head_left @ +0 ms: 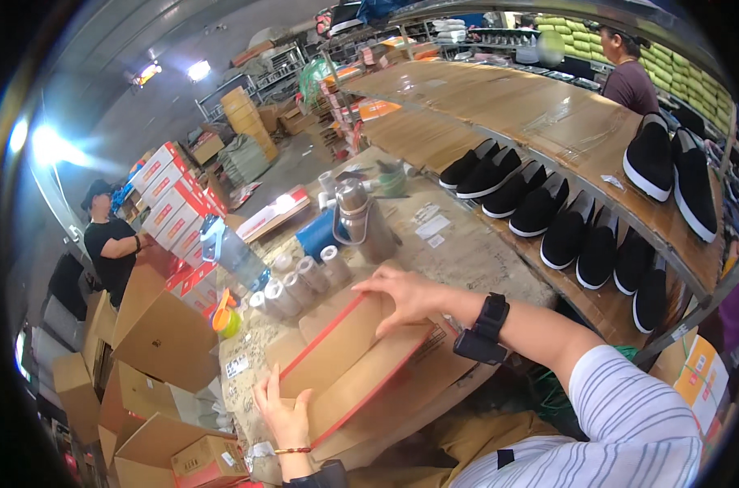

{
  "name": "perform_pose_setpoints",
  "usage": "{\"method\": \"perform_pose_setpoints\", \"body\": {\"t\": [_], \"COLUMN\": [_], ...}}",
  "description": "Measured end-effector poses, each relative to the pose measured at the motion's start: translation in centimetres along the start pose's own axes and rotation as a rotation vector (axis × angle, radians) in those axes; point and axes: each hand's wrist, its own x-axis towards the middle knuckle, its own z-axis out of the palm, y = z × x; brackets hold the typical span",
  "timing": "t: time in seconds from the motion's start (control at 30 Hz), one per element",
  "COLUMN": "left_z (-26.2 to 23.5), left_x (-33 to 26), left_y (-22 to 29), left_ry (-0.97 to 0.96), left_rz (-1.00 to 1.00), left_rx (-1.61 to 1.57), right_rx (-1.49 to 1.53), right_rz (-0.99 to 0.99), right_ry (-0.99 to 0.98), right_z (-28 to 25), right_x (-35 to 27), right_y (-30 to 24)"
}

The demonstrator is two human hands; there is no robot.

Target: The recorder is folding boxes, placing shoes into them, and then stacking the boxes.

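Observation:
An open cardboard shoebox (355,376) with red edges lies aslant on the worktable in front of me, and its brown inside shows. My left hand (283,413) grips the near left end of the box, fingers on the outer side and thumb toward the inside. Around the far right end curls my right hand (406,299), its thumb reaching into the box and its fingers over the red rim. No other thing is seen inside the box.
Rolls of white tape (282,298), a metal flask (361,215) and a water jug (233,259) stand beyond the box. Black shoes (540,199) line the rack at right. Open cartons (159,333) sit at left. One person (113,248) stands by stacked boxes, another (627,75) behind the rack.

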Motion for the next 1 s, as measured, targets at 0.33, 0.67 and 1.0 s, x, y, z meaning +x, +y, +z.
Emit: {"method": "perform_pose_setpoints", "body": {"t": [0.33,0.67,1.0], "left_z": [-3.6,3.9,4.2], "left_x": [0.4,-1.4,-1.4], "left_y": [0.6,4.9,3.7], "left_ry": [-0.067,-0.252,-0.246], "left_rz": [0.005,0.031,0.001], "left_rx": [-0.137,0.404,0.408], "right_rx": [0.409,-0.975,-0.347], "right_rz": [-0.013,0.966,0.878], "right_ry": [0.575,0.844,0.948], "right_z": [0.9,-15.2,-12.8], "right_x": [-3.7,-20.6,-24.1], "right_y": [-2.0,13.7,13.1]}}
